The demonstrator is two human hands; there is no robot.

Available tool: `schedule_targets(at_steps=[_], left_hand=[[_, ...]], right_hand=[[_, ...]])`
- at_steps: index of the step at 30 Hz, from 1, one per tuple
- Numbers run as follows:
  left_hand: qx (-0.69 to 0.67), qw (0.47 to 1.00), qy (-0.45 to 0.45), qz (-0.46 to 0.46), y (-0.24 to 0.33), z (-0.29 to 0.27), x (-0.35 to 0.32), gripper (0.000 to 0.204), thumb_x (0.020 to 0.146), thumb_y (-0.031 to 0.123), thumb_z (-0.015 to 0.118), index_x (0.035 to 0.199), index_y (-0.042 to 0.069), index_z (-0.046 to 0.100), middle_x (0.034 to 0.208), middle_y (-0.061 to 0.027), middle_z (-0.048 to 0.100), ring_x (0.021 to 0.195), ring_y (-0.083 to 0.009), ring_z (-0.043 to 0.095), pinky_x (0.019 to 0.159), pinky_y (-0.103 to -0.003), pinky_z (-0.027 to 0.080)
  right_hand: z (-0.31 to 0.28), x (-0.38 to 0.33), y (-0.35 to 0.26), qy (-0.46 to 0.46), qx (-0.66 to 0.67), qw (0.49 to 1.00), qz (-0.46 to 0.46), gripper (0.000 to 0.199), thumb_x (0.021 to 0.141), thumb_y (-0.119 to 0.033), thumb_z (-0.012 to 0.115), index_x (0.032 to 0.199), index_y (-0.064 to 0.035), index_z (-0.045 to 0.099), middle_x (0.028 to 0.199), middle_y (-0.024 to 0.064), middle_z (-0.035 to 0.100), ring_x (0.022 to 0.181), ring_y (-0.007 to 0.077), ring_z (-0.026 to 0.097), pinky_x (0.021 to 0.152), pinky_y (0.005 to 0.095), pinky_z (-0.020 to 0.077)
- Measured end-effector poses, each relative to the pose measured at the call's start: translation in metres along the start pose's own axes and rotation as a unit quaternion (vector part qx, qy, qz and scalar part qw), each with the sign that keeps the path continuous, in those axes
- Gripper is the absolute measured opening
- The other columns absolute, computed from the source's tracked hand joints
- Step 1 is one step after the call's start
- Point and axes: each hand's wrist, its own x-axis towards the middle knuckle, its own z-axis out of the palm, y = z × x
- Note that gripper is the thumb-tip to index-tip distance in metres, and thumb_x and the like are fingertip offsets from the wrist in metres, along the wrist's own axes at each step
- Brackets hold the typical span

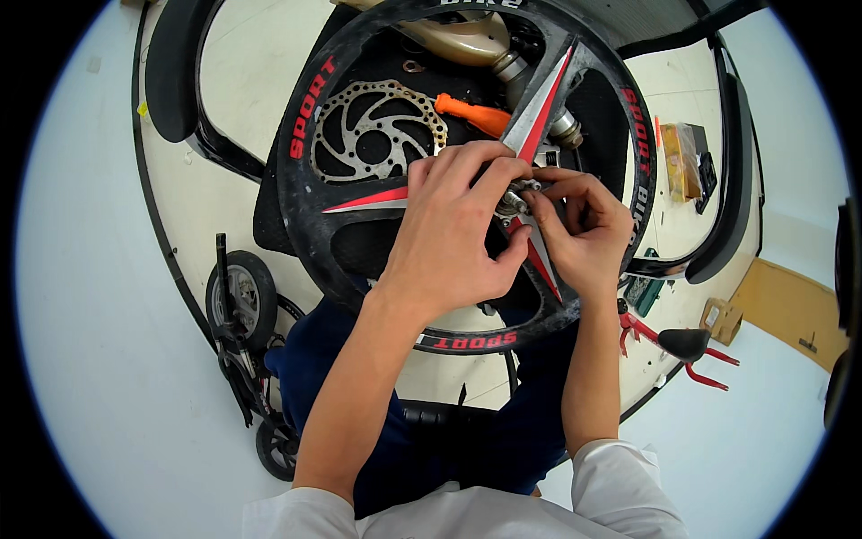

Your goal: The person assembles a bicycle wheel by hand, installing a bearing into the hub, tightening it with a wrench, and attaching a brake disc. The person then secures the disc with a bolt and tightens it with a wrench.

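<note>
The axle (515,202) stands at the centre of the black wheel (294,202), which lies roughly flat over a dark seat (269,218), likely for support. The left hand (458,216), thumb and fingers apart, arches beside the axle, presumably steadying the wheel; the right hand (584,220) bunches its fingertips there, whether gripping anything cannot be told. A brake disc (435,133) and orange handle (474,114) show through the wheel's openings.

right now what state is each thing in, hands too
Left hand: open around the hub
Right hand: curled at the hub, grip unclear
Black wheel: held level or tilted, cannot tell
Brake disc: off the hub, seen through the wheel's opening
Orange handle: lying beside the brake disc
Cardboard box: on the floor, open or closed unclear
</note>
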Motion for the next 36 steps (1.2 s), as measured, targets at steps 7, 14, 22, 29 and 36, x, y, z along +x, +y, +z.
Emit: schedule_targets(at_steps=[7, 14, 22, 29, 36], left_hand=[[0.017, 1.0, -0.011, 0.008, 0.003, 0.0, 0.001, 0.047, 0.069, 0.01, 0.077, 0.114, 0.011, 0.066, 0.122, -0.0077, 0.059, 0.115, -0.0282, 0.056, 0.101, -0.042, 0.039], [0.037, 0.997, 0.07, 0.021, 0.001, 0.015, 0.001, 0.029, 0.073, 0.016, 0.081, 0.101, 0.01, 0.072, 0.113, -0.0053, 0.064, 0.104, -0.0249, 0.059, 0.093, -0.039, 0.041], [0.066, 0.99, 0.114, 0.057, -0.002, 0.029, 0.005, 0.021, 0.076, 0.01, 0.079, 0.096, 0.012, 0.076, 0.105, -0.0016, 0.067, 0.095, -0.0209, 0.06, 0.083, -0.035, 0.041], [0.057, 0.988, 0.142, 0.024, 0.003, 0.026, 0.005, 0.024, 0.072, 0.009, 0.082, 0.095, 0.011, 0.076, 0.104, -0.0013, 0.067, 0.095, -0.0215, 0.061, 0.084, -0.036, 0.042], [0.05, 0.987, 0.148, 0.037, 0.0, 0.034, 0.005, 0.02, 0.07, 0.006, 0.081, 0.089, 0.01, 0.076, 0.103, -0.0011, 0.067, 0.094, -0.021, 0.062, 0.083, -0.036, 0.043]], right_hand=[[-0.031, 0.004, -0.003, 0.035, 0.233, 0.967, 0.1, 0.034, 0.093, -0.005, 0.053, 0.126, 0.0026, 0.047, 0.094, 0.0157, 0.072, 0.055, -0.0001, 0.032, 0.049, 0.0168, 0.0287], [-0.033, 0.002, -0.009, -0.014, 0.124, 0.981, 0.146, 0.035, 0.101, -0.007, 0.044, 0.134, 0.0039, 0.05, 0.082, 0.0051, 0.063, 0.063, 0.0023, 0.04, 0.058, 0.0182, 0.0365], [-0.024, -0.002, -0.013, -0.04, 0.105, 0.991, 0.069, 0.036, 0.105, -0.009, 0.048, 0.137, 0.0071, 0.046, 0.109, 0.0135, 0.072, 0.077, 0.0096, 0.059, 0.069, 0.0228, 0.0483], [-0.026, 0.002, -0.019, 0.058, 0.208, 0.975, 0.051, 0.033, 0.103, -0.008, 0.053, 0.13, 0.0118, 0.051, 0.122, 0.0235, 0.068, 0.104, 0.0234, 0.072, 0.085, 0.0277, 0.0559], [-0.01, 0.002, -0.03, 0.127, 0.311, 0.942, -0.017, 0.029, 0.101, -0.009, 0.06, 0.12, 0.0128, 0.06, 0.112, 0.028, 0.069, 0.098, 0.0338, 0.073, 0.089, 0.0382, 0.0593]])
